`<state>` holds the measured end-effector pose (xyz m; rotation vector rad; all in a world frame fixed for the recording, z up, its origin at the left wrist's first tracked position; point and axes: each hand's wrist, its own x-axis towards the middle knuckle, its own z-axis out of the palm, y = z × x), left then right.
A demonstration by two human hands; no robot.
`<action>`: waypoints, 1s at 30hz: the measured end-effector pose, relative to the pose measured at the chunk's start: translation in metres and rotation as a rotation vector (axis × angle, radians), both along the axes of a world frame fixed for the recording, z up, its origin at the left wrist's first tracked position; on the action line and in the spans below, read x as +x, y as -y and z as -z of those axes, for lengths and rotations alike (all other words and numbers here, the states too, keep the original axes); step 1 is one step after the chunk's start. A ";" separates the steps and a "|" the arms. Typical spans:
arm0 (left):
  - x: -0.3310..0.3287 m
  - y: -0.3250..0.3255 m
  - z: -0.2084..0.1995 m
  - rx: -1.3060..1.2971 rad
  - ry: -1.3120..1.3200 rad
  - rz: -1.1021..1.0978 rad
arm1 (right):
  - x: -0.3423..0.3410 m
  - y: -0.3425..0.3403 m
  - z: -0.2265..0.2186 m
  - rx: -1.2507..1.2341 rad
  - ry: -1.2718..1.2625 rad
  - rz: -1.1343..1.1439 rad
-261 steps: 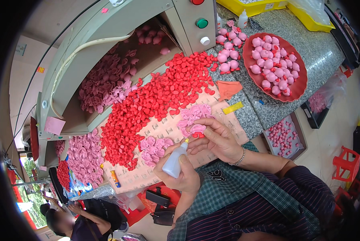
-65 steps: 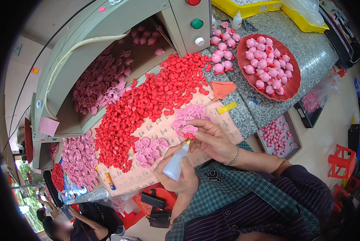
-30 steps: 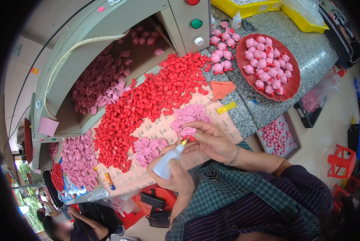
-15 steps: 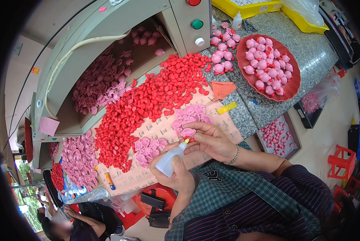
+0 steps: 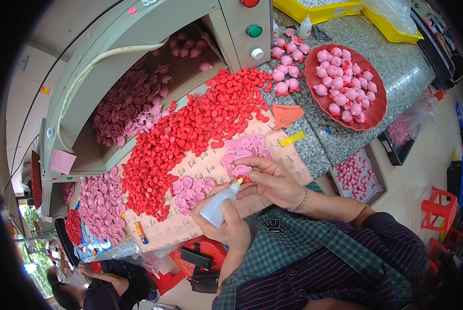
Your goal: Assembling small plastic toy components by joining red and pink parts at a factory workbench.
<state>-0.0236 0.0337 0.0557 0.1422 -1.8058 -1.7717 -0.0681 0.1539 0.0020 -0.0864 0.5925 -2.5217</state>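
My left hand (image 5: 231, 227) is wrapped round a translucent squeeze bottle (image 5: 217, 207), its yellow tip (image 5: 240, 181) pointing up and to the right. Between the fingertips of my right hand (image 5: 275, 185) is a small pink cup-shaped piece (image 5: 242, 170) with a bit of red at its underside. The bottle tip is at this piece; whether they touch I cannot tell. Just beyond it lies a cluster of pink hollow pieces (image 5: 249, 146), and another pink cluster (image 5: 193, 192) lies left of the bottle. A broad heap of small red oval pieces (image 5: 190, 126) spreads behind them.
A red bowl (image 5: 314, 98) of pink-and-red figures stands at the back right. Left, a grey machine (image 5: 174, 28) holds more pink pieces. A glue-stick-like tube (image 5: 140, 232) lies at the left. Below the right edge stands a box of pink balls (image 5: 379, 194). Another person (image 5: 94, 289) sits lower left.
My hands, the bottle and the pink piece stay practically still. The other person at the lower left has shifted their head and arm slightly.
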 end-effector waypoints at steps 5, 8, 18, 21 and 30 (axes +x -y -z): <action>0.001 0.000 0.000 0.003 0.007 -0.003 | 0.000 0.000 0.001 0.000 -0.013 0.006; 0.000 -0.001 0.000 -0.003 0.003 0.000 | 0.000 0.000 0.002 -0.001 -0.005 0.007; 0.001 0.001 0.003 0.051 0.008 -0.013 | 0.000 -0.002 -0.003 -0.026 -0.014 -0.013; 0.000 0.002 0.002 0.026 0.010 -0.012 | -0.001 -0.001 -0.003 -0.017 -0.017 -0.017; 0.000 0.001 -0.006 -0.019 0.038 -0.003 | 0.001 -0.001 -0.006 0.009 -0.025 -0.012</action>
